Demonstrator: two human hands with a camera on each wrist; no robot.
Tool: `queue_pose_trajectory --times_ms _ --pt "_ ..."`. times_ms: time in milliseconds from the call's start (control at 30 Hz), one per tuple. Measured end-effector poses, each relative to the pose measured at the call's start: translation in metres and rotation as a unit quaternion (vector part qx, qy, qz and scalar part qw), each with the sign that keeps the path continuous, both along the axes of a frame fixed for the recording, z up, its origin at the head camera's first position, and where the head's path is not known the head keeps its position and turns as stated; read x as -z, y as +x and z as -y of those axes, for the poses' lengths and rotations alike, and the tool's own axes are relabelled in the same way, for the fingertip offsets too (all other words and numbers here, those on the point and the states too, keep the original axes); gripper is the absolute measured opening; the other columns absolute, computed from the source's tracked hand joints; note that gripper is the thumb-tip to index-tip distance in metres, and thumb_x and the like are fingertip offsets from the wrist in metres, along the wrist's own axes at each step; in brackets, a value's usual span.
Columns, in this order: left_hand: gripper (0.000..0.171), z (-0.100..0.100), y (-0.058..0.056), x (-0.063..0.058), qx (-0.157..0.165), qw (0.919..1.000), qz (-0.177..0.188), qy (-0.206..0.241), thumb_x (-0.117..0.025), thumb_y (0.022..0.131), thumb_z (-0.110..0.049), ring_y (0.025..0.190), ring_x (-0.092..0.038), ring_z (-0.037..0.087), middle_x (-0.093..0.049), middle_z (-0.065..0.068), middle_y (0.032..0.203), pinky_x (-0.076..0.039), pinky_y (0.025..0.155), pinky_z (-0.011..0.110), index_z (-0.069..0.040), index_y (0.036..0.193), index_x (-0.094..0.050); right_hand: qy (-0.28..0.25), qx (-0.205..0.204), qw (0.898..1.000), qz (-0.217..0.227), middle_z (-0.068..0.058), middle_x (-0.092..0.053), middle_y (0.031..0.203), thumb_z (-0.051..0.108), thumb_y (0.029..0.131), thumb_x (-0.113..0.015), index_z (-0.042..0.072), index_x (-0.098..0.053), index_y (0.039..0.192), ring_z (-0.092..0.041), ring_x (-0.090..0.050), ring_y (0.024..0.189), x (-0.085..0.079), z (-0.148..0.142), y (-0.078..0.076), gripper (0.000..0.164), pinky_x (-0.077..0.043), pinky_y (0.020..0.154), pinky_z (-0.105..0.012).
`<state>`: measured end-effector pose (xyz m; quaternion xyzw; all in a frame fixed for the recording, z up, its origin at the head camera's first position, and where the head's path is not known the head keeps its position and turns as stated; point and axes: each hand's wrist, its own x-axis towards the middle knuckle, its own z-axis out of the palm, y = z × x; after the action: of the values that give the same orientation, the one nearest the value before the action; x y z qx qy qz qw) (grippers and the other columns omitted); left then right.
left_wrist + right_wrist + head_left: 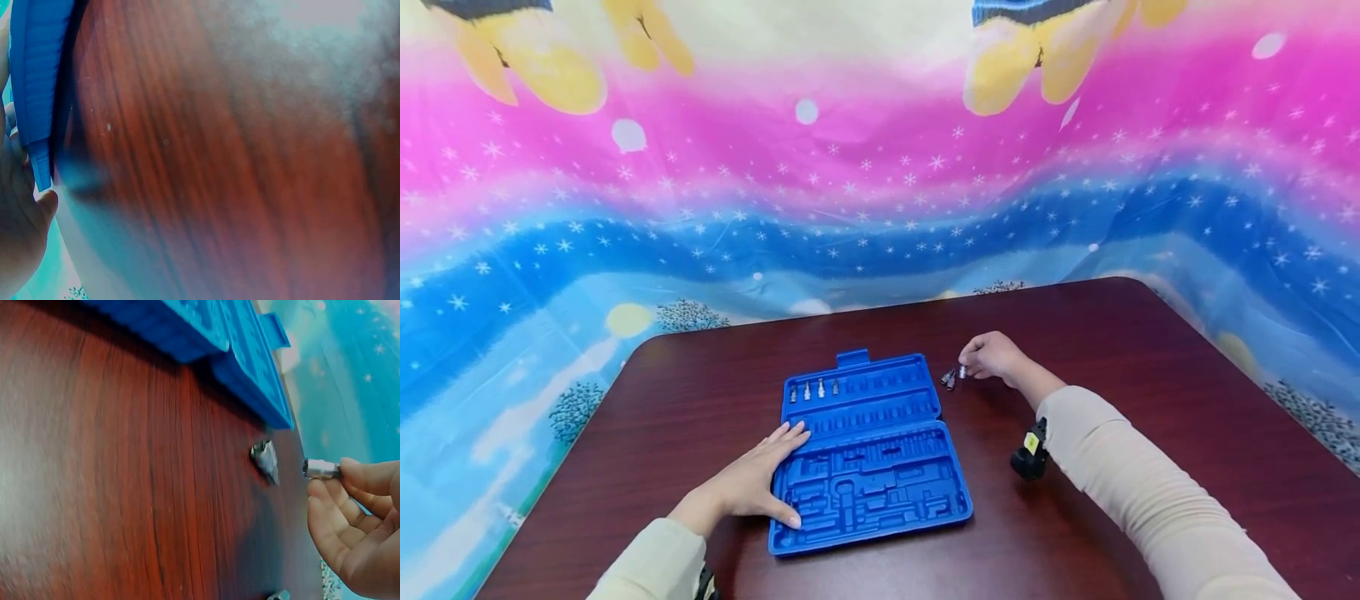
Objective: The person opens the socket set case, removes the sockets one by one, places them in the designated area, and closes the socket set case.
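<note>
A blue plastic tool case [872,546] lies unfolded on the table, its moulded slots facing up. Four-odd slots aside, several small metal bit sockets [807,391] stand in a row at the upper left of its far half. My left hand [748,482] rests on the case's left edge, fingers and thumb spread. To the right of the case, my right hand [991,357] pinches a silver bit socket [321,469] between thumb and fingers, above the table. Close beside it, more bit sockets [949,380] lie in a small cluster on the tabletop.
The dark red wooden table [1120,350] has rounded far corners. A colourful snowflake-patterned cloth [880,192] hangs behind and around it. At the bottom of the right wrist view, another small metal piece [279,595] is partly cut off by the frame.
</note>
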<state>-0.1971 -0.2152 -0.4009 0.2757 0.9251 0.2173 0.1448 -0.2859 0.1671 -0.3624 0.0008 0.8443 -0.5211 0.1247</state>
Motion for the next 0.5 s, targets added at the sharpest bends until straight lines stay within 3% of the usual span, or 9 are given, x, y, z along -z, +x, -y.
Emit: queue_pose_trajectory --times_ms 500 --pt "0.105 0.0 -0.001 0.001 0.006 0.9999 -0.001 0.009 -0.07 0.054 -0.057 0.129 -0.004 0.029 -0.016 0.006 0.142 -0.017 0.094 0.057 -0.012 0.137 -0.025 0.085 -0.019 0.996 0.011 -0.015 -0.056 0.075 -0.002 0.084 -0.047 -0.009 -0.058 0.085 -0.023 -0.054 0.067 0.016 -0.003 -0.014 0.013 -0.049 0.061 -0.033"
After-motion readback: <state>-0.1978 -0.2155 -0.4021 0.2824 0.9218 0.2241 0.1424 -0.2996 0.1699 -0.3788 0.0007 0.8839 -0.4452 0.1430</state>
